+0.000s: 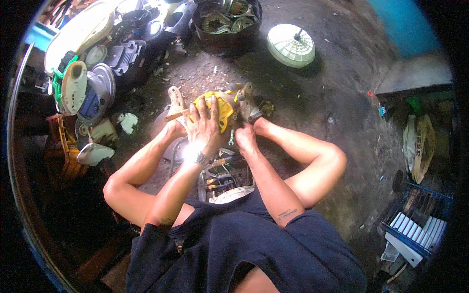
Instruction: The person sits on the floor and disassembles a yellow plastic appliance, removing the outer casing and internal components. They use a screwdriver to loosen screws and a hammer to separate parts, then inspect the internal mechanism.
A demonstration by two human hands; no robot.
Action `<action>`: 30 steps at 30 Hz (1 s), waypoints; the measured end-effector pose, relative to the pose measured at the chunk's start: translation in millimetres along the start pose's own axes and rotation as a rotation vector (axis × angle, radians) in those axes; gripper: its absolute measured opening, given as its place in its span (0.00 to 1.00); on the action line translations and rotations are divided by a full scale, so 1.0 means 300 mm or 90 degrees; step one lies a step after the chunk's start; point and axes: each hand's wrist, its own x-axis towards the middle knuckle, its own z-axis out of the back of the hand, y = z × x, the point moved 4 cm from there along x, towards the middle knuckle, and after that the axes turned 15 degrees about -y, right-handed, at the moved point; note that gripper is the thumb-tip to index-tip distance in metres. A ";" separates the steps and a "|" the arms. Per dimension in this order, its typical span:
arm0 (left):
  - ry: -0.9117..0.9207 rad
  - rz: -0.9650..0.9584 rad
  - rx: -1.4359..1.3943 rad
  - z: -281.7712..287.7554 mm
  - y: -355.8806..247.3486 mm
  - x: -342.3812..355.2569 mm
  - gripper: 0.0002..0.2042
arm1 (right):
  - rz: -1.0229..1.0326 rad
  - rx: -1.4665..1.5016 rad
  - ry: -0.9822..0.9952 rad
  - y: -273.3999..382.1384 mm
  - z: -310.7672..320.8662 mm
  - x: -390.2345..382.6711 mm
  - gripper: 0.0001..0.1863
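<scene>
Between my two sandalled feet lies a yellow tool or housing. My left hand lies across it, with its fingers stretched and slightly apart on the yellow surface. A thin rusty bar crosses beside those fingers. My right hand is at the right side of the yellow piece, its fingers bent and mostly hidden, so what they hold is unclear. A small open-end wrench is just left of that hand. Below, tools with dark and yellow handles lie between my legs.
A black tub of metal parts stands ahead, a round white fan cover right of it. Piled plastic and metal parts crowd the left. At the right are sacks, a blue crate and a low concrete ledge.
</scene>
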 end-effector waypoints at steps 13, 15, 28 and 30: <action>-0.006 -0.009 -0.037 -0.010 -0.003 0.010 0.44 | 0.659 -0.406 0.275 0.318 0.103 0.328 0.16; -0.007 0.004 -0.035 -0.007 0.007 0.005 0.47 | 0.590 -0.440 0.348 0.359 0.128 0.292 0.24; 0.004 0.006 -0.014 -0.006 -0.007 0.004 0.48 | 0.156 0.010 0.051 -0.098 0.001 0.050 0.24; -0.013 0.000 0.000 -0.008 0.003 0.001 0.48 | 0.085 0.036 0.064 0.006 0.010 0.005 0.29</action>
